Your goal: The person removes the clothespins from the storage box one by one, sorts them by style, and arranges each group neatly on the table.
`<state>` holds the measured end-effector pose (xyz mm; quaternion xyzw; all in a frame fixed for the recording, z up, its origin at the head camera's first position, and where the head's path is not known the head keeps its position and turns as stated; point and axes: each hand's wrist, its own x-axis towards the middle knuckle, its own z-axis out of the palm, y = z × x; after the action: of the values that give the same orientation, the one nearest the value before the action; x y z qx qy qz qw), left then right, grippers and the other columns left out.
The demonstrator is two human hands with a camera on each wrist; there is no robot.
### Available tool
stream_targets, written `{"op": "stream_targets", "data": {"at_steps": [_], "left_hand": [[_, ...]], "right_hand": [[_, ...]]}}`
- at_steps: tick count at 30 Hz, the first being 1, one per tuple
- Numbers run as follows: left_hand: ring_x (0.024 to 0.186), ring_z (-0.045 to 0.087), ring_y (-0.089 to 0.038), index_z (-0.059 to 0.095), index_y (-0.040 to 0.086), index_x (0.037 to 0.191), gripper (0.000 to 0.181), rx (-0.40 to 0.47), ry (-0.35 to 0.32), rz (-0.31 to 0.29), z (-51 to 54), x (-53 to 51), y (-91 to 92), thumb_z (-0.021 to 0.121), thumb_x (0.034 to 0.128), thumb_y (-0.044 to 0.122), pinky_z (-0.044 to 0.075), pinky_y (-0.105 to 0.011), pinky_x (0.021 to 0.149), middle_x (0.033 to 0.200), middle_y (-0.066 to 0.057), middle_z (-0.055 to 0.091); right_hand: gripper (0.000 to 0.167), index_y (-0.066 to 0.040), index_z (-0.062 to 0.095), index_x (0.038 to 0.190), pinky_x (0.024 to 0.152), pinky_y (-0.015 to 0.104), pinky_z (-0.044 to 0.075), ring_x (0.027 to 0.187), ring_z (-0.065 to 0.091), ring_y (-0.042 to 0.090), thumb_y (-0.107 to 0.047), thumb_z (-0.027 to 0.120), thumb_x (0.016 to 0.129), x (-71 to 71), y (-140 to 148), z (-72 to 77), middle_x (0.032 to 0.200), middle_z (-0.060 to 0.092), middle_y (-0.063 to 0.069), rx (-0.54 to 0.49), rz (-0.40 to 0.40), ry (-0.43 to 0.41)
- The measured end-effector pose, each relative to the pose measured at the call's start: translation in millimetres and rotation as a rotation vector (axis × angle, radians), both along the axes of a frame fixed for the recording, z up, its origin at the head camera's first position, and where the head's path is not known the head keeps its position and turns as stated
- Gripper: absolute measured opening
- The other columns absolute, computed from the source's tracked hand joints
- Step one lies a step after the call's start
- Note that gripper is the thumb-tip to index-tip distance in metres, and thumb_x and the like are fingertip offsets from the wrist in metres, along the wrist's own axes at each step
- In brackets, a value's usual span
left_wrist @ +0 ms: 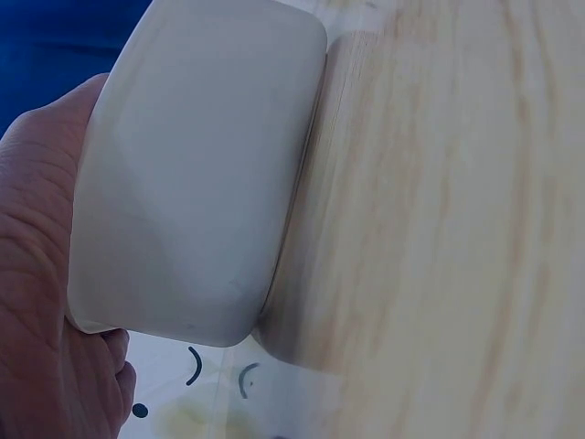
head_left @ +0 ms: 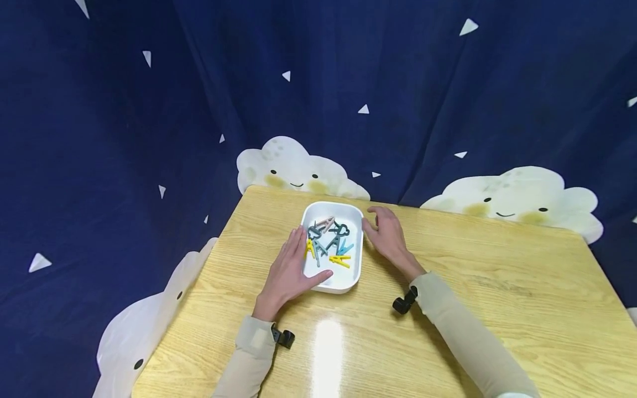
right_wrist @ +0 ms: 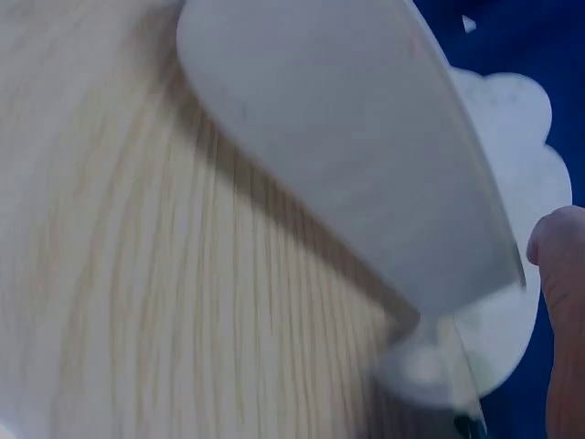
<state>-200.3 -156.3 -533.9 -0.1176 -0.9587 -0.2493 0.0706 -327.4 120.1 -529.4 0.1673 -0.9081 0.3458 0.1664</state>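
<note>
A white rectangular tub (head_left: 325, 284) with rounded corners stands on the table, holding several plastic clips. Among them are a yellow clothespin (head_left: 340, 261), a light blue clothespin (head_left: 344, 248), a pink clothespin (head_left: 325, 224) and dark grey-green clips (head_left: 340, 229), some with a looped outline. My left hand (head_left: 285, 271) lies along the tub's left side, fingers straight, thumb spread over the near rim. Beside the upper right rim is my right hand (head_left: 387, 233), its fingers loosely bent and holding nothing. The right wrist view shows its thumb (right_wrist: 562, 265) apart from the tub wall (right_wrist: 338, 137).
A light wooden table (head_left: 478, 309) carries the tub near its far edge. Behind it hangs a dark blue curtain (head_left: 328, 66) with white triangles and cloud faces (head_left: 298, 171). Small black cameras (head_left: 404, 301) are strapped to both wrists.
</note>
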Motion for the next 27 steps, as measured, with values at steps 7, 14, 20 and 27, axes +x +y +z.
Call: {"op": "stream_targets", "data": {"at_steps": [7, 14, 20, 27], "left_hand": [[0.162, 0.008, -0.027, 0.009, 0.006, 0.167, 0.126, 0.000, -0.006, -0.002, -0.5, 2.1, 0.0, 0.054, 0.0839, 0.088, 0.017, -0.044, 0.130, 0.176, -0.006, 0.003], [0.162, 0.009, -0.029, 0.012, 0.003, 0.167, 0.125, -0.009, 0.014, -0.005, -0.7, -0.8, -0.5, 0.055, 0.0843, 0.088, 0.017, -0.044, 0.130, 0.176, -0.010, 0.007], [0.162, 0.010, -0.030, 0.011, 0.004, 0.167, 0.126, -0.020, 0.002, -0.003, -0.4, -1.3, 0.0, 0.052, 0.0839, 0.089, 0.016, -0.043, 0.130, 0.176, -0.010, 0.008], [0.162, 0.010, -0.029, 0.011, 0.004, 0.167, 0.126, -0.010, 0.004, -0.001, 0.5, -0.2, -0.5, 0.053, 0.0839, 0.089, 0.017, -0.044, 0.130, 0.176, -0.010, 0.009]], "right_hand": [[0.033, -0.004, 0.069, 0.123, 0.067, 0.036, 0.042, 0.077, 0.052, 0.023, -0.024, 0.066, 0.098, 12.5, -33.2, 10.9, 0.086, 0.058, 0.009, 0.042, 0.073, 0.019], [0.034, -0.005, 0.068, 0.124, 0.090, 0.045, 0.048, 0.097, 0.060, 0.027, -0.024, 0.068, 0.096, 14.0, -63.5, 14.2, 0.109, 0.069, 0.013, 0.219, 0.162, -0.036], [0.039, -0.003, 0.067, 0.127, 0.099, 0.046, 0.049, 0.105, 0.062, 0.028, -0.025, 0.070, 0.095, 13.2, -81.7, 17.1, 0.116, 0.070, 0.011, 0.342, 0.219, -0.117], [0.046, -0.004, 0.065, 0.133, 0.092, 0.042, 0.051, 0.100, 0.061, 0.025, -0.029, 0.072, 0.095, 7.6, -96.3, 12.9, 0.114, 0.070, 0.009, 0.472, 0.278, -0.158]]}}
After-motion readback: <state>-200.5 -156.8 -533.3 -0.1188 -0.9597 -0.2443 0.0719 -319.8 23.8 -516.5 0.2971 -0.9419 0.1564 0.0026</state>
